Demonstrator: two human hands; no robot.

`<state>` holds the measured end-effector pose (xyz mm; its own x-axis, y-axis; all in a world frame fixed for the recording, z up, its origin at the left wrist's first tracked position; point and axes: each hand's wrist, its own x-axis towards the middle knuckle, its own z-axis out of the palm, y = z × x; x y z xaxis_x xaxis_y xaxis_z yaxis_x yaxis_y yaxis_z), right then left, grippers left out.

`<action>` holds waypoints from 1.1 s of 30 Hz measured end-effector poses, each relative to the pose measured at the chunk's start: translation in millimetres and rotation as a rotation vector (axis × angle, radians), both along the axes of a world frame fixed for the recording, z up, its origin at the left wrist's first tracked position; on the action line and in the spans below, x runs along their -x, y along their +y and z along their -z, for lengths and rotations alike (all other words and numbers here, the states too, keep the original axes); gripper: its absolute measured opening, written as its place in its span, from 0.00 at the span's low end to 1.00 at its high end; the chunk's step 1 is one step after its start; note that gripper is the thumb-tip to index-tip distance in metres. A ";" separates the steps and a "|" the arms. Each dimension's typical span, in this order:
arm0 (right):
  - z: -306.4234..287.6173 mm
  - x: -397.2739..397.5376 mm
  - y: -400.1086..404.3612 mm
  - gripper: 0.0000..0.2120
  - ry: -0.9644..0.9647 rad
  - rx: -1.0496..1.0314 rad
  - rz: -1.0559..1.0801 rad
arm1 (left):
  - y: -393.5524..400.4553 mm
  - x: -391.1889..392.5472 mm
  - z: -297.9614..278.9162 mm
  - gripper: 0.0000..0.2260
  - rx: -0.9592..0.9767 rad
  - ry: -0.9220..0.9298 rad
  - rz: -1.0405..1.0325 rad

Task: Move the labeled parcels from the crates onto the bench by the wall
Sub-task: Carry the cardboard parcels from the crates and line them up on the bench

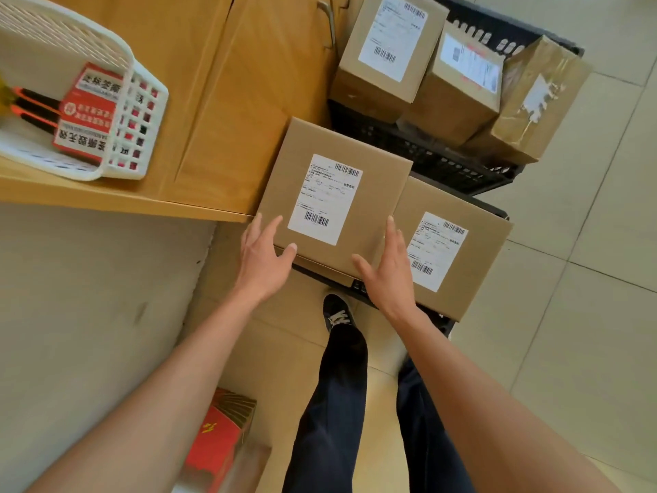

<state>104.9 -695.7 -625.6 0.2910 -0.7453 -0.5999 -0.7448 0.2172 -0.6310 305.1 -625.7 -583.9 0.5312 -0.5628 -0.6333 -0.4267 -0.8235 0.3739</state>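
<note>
A brown cardboard parcel (373, 204) with a white barcode label sits between my two hands, above the near black crate (359, 287). My left hand (263, 254) presses its left side with straight fingers, thumb on the top. My right hand (389, 272) presses the right side the same way. A second labeled parcel (473, 265) lies in the near crate, just right of my right hand. In the far black crate (444, 165) stand three more parcels: a tall labeled one (369, 72), a middle one (458, 101) and a taped one (533, 112).
A wooden top (106, 197) at the left carries a white plastic basket (142, 112) holding a red packet. A wooden cabinet front (249, 101) with a metal handle stands behind it. A grey surface (89, 297) fills the lower left. A red box (217, 443) lies by my legs.
</note>
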 end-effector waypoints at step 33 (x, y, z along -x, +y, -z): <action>-39.9 76.7 -2.4 0.39 -0.109 -0.047 -0.073 | 55.3 83.4 -8.3 0.40 0.225 0.124 -0.405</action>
<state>28.2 -698.1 -585.7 0.4088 -0.6915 -0.5955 -0.6872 0.1961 -0.6995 221.7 -570.4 -575.6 0.6640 -0.4568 -0.5920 -0.0291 -0.8069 0.5899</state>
